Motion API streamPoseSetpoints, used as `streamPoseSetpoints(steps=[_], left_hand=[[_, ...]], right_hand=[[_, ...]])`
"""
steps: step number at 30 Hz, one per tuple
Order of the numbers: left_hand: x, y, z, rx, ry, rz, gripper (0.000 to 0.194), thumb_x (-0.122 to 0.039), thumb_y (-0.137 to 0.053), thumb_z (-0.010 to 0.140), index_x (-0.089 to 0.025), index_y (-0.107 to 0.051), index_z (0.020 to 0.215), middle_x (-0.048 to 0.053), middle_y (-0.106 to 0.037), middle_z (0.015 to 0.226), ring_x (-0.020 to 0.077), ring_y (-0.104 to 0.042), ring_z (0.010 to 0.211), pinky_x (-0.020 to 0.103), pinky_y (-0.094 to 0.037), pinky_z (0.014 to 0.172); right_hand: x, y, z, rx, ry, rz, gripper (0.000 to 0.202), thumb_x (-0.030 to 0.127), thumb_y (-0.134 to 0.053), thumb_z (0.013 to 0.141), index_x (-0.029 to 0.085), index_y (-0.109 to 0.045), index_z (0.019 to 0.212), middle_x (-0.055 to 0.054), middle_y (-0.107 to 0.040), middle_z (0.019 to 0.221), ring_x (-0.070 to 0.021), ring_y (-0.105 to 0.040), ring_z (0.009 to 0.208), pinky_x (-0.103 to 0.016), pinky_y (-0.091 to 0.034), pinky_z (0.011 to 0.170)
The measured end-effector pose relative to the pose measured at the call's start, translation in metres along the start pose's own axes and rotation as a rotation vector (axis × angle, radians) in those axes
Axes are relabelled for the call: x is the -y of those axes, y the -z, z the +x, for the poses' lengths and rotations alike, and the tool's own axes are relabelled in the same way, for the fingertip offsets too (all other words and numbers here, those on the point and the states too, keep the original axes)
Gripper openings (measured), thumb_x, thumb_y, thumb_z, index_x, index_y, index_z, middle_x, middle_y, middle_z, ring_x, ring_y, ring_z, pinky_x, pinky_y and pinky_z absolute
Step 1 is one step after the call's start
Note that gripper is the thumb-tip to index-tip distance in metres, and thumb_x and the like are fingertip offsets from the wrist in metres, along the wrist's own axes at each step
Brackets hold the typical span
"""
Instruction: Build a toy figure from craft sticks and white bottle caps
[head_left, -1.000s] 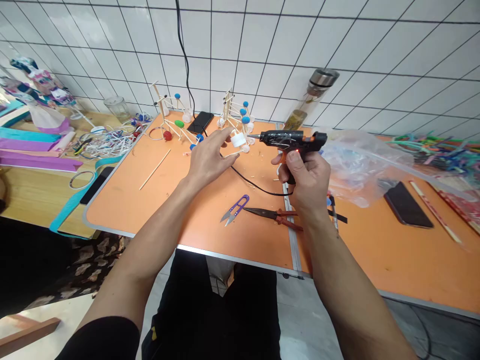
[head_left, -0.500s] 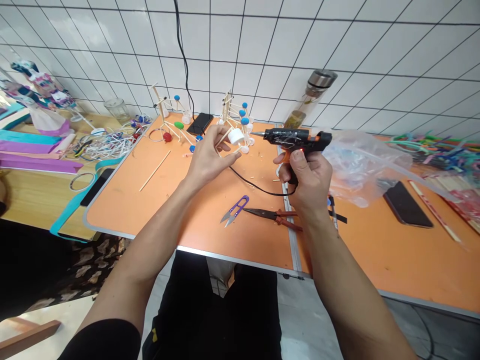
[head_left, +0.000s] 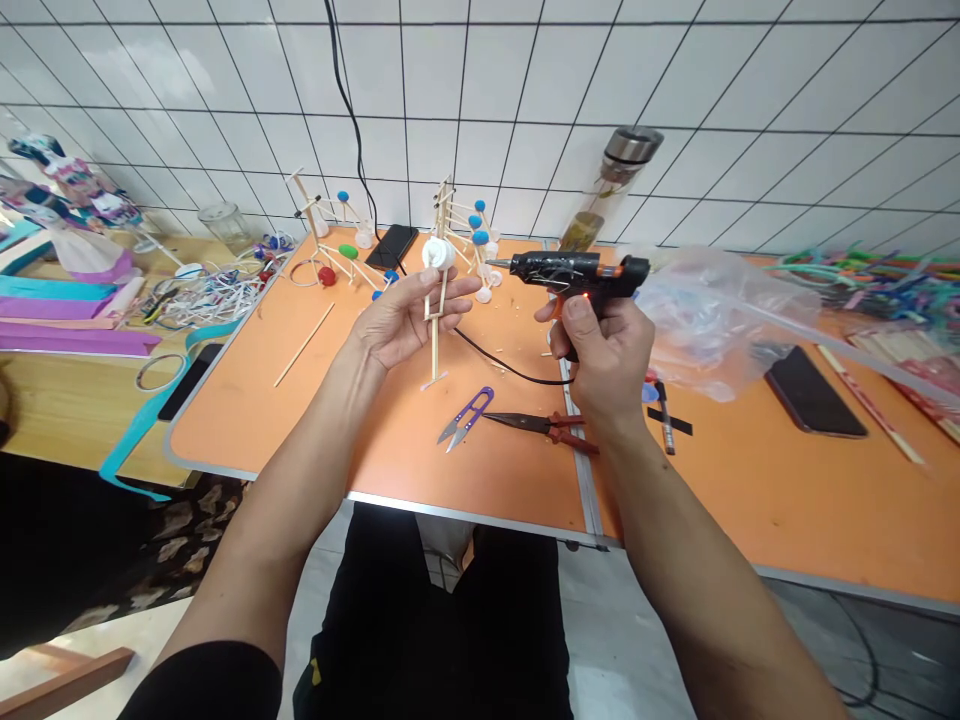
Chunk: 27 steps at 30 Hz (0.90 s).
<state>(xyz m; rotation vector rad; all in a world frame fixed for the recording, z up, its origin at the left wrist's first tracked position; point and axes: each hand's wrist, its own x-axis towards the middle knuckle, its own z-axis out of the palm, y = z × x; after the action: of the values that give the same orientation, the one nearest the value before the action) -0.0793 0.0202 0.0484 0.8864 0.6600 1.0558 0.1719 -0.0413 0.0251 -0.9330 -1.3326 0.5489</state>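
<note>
Your left hand (head_left: 397, 325) holds the stick frame (head_left: 435, 350) and its white cap (head_left: 438, 253) at twelve o'clock; your right hand (head_left: 609, 345) grips the glue gun (head_left: 559, 271) at one o'clock, its nozzle (head_left: 501, 263) pointing toward nine.

The left hand (head_left: 399, 322) held a stick frame (head_left: 435, 350) (white piece (head_left: 436, 254) atop), the right hand (head_left: 606, 345) a glue gun (head_left: 559, 270).

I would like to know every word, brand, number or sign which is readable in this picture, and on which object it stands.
No text can be read.
Glue gun: no readable lettering.
White piece: no lettering seen.
Pen: any marks are too small to read.
Red-and-white packaging: too blurred to tell whether its pattern includes letters.
</note>
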Motion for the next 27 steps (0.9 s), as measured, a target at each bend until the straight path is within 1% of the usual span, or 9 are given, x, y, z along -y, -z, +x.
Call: streamPoseSetpoints(steps=[5, 9, 13, 15, 17, 20, 22, 24, 27], left_hand=[[0.003, -0.001, -0.001, -0.001, 0.051, -0.129, 0.042, -0.057, -0.081, 0.102, -0.018, -0.082, 0.118, 0.014, -0.087, 0.129, 0.0249, -0.089, 0.105, 0.033, -0.074, 0.092], [0.003, 0.000, 0.000, 0.011, 0.093, -0.188, 0.047, -0.060, -0.072, 0.107, -0.017, -0.081, 0.125, 0.017, -0.085, 0.137, 0.0246, -0.089, 0.106, 0.033, -0.073, 0.092], [0.004, 0.002, 0.000, 0.042, 0.114, -0.216, 0.048, -0.060, -0.068, 0.109, -0.019, -0.079, 0.130, 0.016, -0.085, 0.137, 0.0244, -0.089, 0.104, 0.035, -0.073, 0.093], [0.005, 0.004, 0.000, 0.052, 0.091, -0.185, 0.049, -0.063, -0.069, 0.107, -0.021, -0.080, 0.129, 0.015, -0.085, 0.138, 0.0249, -0.089, 0.105, 0.036, -0.072, 0.094], [0.007, 0.007, 0.000, 0.049, 0.042, -0.118, 0.054, -0.070, -0.071, 0.103, -0.024, -0.080, 0.128, 0.013, -0.084, 0.140, 0.0268, -0.088, 0.109, 0.038, -0.072, 0.095], [0.009, 0.012, 0.000, 0.024, -0.036, 0.017, 0.066, -0.084, -0.072, 0.094, -0.029, -0.080, 0.129, 0.012, -0.083, 0.141, 0.0301, -0.086, 0.113, 0.042, -0.072, 0.093], [0.011, 0.014, 0.000, 0.013, -0.070, 0.093, 0.076, -0.092, -0.071, 0.088, -0.030, -0.078, 0.131, 0.013, -0.083, 0.139, 0.0311, -0.085, 0.113, 0.044, -0.070, 0.091], [0.012, 0.014, -0.001, 0.013, -0.097, 0.139, 0.083, -0.098, -0.068, 0.083, -0.031, -0.077, 0.132, 0.014, -0.083, 0.138, 0.0305, -0.083, 0.110, 0.044, -0.068, 0.088], [0.012, 0.014, -0.001, 0.005, -0.117, 0.177, 0.090, -0.102, -0.065, 0.079, -0.031, -0.075, 0.133, 0.015, -0.082, 0.138, 0.0284, -0.081, 0.106, 0.042, -0.066, 0.086]], right_hand=[[0.003, -0.003, -0.005, -0.016, 0.037, -0.141, 0.051, 0.076, -0.074, 0.102, 0.025, -0.077, 0.098, -0.001, -0.073, 0.079, -0.0140, -0.054, 0.058, -0.032, -0.047, 0.054], [0.002, -0.005, -0.007, -0.020, 0.059, -0.183, 0.052, 0.076, -0.071, 0.103, 0.025, -0.078, 0.099, -0.002, -0.077, 0.084, -0.0163, -0.062, 0.065, -0.034, -0.054, 0.061], [-0.001, -0.006, -0.007, -0.031, 0.067, -0.173, 0.050, 0.074, -0.072, 0.103, 0.024, -0.078, 0.101, -0.004, -0.080, 0.088, -0.0171, -0.066, 0.069, -0.035, -0.056, 0.064], [0.000, -0.006, -0.007, -0.058, 0.081, -0.146, 0.049, 0.073, -0.073, 0.104, 0.024, -0.078, 0.100, -0.003, -0.079, 0.087, -0.0166, -0.063, 0.066, -0.035, -0.054, 0.063], [0.001, -0.006, -0.007, -0.087, 0.078, -0.115, 0.047, 0.071, -0.073, 0.105, 0.025, -0.078, 0.100, -0.002, -0.075, 0.083, -0.0159, -0.058, 0.062, -0.035, -0.051, 0.060], [0.004, -0.006, -0.006, -0.120, 0.046, -0.085, 0.047, 0.072, -0.071, 0.105, 0.026, -0.078, 0.100, 0.000, -0.068, 0.074, -0.0162, -0.053, 0.057, -0.035, -0.046, 0.056], [0.004, -0.005, -0.005, -0.135, 0.029, -0.075, 0.048, 0.074, -0.071, 0.104, 0.027, -0.077, 0.099, 0.000, -0.065, 0.071, -0.0167, -0.052, 0.056, -0.035, -0.044, 0.056], [0.005, -0.005, -0.004, -0.136, 0.024, -0.065, 0.049, 0.075, -0.071, 0.103, 0.027, -0.076, 0.099, 0.001, -0.065, 0.071, -0.0169, -0.051, 0.057, -0.035, -0.043, 0.056], [0.006, -0.005, -0.003, -0.136, 0.025, -0.061, 0.047, 0.073, -0.072, 0.104, 0.027, -0.076, 0.100, 0.000, -0.069, 0.074, -0.0167, -0.052, 0.058, -0.034, -0.043, 0.056]])
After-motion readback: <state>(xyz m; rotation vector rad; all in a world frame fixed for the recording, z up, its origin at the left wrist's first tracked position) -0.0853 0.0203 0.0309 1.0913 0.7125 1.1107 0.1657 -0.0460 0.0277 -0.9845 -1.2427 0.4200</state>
